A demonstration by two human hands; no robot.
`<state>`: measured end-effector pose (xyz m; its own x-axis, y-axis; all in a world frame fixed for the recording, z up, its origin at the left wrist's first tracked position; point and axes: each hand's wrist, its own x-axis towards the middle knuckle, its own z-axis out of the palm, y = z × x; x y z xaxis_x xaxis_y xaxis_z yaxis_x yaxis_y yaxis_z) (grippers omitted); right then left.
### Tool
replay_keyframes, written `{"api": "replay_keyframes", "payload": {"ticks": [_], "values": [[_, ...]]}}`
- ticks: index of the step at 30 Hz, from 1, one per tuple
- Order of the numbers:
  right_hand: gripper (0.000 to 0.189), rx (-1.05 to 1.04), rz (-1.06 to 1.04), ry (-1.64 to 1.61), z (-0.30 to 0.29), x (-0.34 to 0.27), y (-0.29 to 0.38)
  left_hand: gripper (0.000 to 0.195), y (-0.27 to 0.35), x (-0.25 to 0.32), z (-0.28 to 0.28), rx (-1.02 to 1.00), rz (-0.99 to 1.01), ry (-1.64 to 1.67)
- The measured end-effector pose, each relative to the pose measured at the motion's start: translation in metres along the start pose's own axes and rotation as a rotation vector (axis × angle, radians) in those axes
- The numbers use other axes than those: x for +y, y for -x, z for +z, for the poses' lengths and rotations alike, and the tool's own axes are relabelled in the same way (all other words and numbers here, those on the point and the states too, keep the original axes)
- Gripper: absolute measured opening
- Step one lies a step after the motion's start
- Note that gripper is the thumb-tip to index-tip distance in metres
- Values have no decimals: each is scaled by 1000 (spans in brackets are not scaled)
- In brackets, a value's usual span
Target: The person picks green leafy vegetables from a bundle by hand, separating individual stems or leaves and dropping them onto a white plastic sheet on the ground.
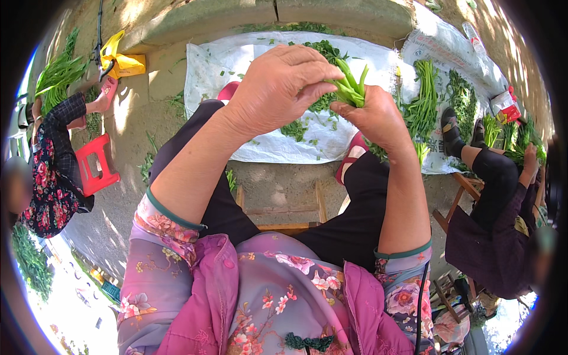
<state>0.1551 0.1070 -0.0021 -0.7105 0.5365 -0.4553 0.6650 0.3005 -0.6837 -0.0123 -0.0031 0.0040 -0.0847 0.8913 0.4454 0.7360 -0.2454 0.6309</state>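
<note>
My right hand (372, 115) is closed around the lower part of a small bunch of leafy greens (349, 82), thumb across the stems. Pale green stalk ends stick up out of that fist, and dark leaves show behind the bunch. My left hand (288, 82) comes in from the other side, its thumb and fingertips bent together at the stalks. Whether a stalk is pinched between them cannot be made out. Below both hands a white woven plastic sheet (270, 148) lies on the ground between my feet, with loose leaf scraps (294, 130) scattered over it.
Bunches of long-stemmed greens (424, 93) lie on a printed woven sack (437, 155) to the right. One person (492, 186) sits at the right, another (53, 177) at the left beside a red plastic stool (97, 164). A concrete kerb (337, 17) runs behind the sheet.
</note>
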Motion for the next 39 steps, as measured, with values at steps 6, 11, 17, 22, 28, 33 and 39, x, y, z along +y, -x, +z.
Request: {"api": "replay_keyframes", "payload": {"ticks": [6, 11, 17, 22, 28, 33, 39], "values": [[29, -135, 32, 33, 1, 3, 0, 22, 3, 0, -2, -60, 59, -30], [29, -168, 8, 38, 0, 1, 2, 21, 4, 0, -1, -52, 131, -60], [28, -191, -3, 60, -2, -1, 4, 18, 5, 3, 1, -60, 134, -63], [30, -158, -14, 95, -2, 1, 2, 14, 6, 6, 5, -82, 48, -44], [36, -44, -4, 87, 3, 6, -1, 8, 8, 12, 10, -89, -178, 90], [35, 13, -2, 68, 5, 6, -1, 5, 10, 15, 14, -87, -320, 180], [33, 28, -12, 36, 4, 1, 0, 9, 9, 17, 13, -121, -520, 363]]}}
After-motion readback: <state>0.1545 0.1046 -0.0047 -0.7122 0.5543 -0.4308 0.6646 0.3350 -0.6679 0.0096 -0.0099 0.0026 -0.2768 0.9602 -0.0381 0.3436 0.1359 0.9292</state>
